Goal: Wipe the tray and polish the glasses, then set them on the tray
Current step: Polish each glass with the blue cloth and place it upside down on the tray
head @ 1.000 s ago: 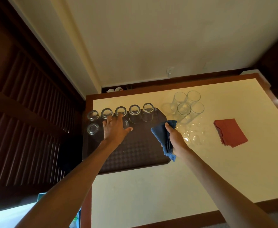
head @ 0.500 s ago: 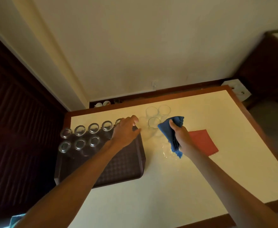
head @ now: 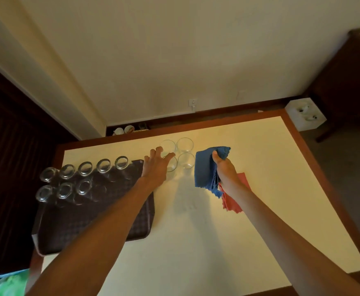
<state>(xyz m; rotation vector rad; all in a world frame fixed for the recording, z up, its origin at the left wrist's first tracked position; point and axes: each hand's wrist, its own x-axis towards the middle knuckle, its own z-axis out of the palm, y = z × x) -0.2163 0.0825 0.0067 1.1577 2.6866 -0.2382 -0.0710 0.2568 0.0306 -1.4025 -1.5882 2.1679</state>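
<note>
A dark brown tray (head: pixel 72 227) lies at the table's left edge with several upturned clear glasses (head: pixel 85 168) in two rows along its far side. Right of the tray a cluster of several upright glasses (head: pixel 185 144) stands on the table. My left hand (head: pixel 156 167) reaches over the tray's far right corner, fingers spread at the nearest glass (head: pixel 171 165) of the cluster; whether it touches is unclear. My right hand (head: pixel 226 169) grips a folded blue cloth (head: pixel 205 167) just right of the cluster.
A red cloth (head: pixel 231 202) lies on the cream table (head: pixel 196 242) under my right forearm. Cups (head: pixel 123 130) sit on a low shelf behind the table. A white box (head: pixel 305 114) stands off the far right corner. Dark wooden panelling lines the left.
My left hand left the tray's glasses and moved right to the cluster of upright glasses. The right hand with the blue cloth rose beside them. The view swung right.
</note>
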